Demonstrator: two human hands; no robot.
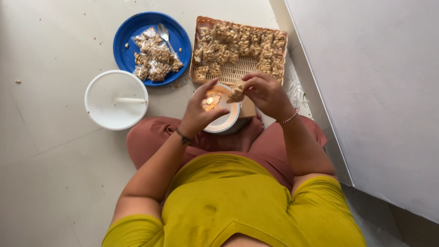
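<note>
I sit cross-legged on the floor. My right hand (266, 93) pinches a small clear packet of nuts (236, 92) and holds it just over a lit candle flame (210, 101) that stands in a white bowl (228, 120) on my lap. My left hand (201, 111) hovers beside the flame, fingers curled and apart, thumb raised toward the packet. In front of me a woven tray (231, 72) holds several filled nut packets (238, 43).
A blue plate (130, 34) with several nut packets and a metal spoon (164, 34) lies at the upper left. A white lidded container (116, 99) stands left of my knee. A white wall panel (366, 91) runs along the right. Crumbs dot the pale floor.
</note>
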